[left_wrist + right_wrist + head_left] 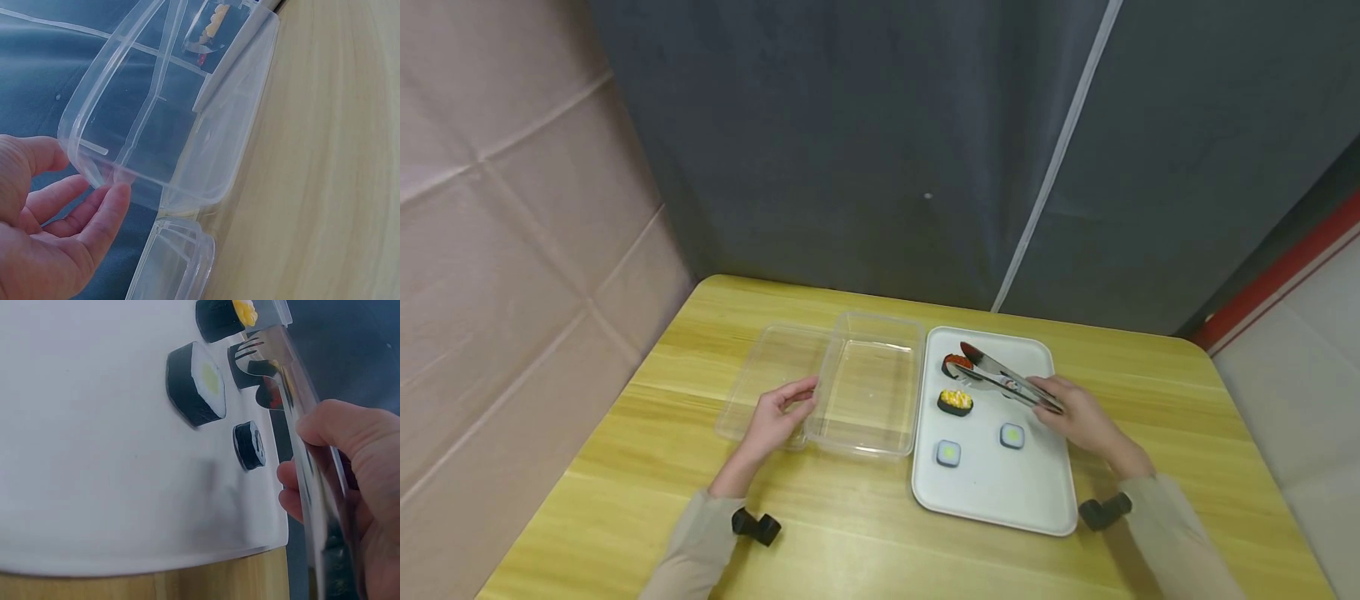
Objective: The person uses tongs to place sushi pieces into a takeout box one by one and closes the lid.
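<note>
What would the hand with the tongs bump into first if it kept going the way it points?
Most likely the red-topped sushi. The right hand grips metal tongs aimed up-left across the white tray, and their tips sit right at that piece. Whether they already touch it is hard to tell.

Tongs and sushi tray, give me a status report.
Right hand grips tongs, tips at red-topped sushi on tray. Left hand touches clear container. Nothing blocking.
</note>
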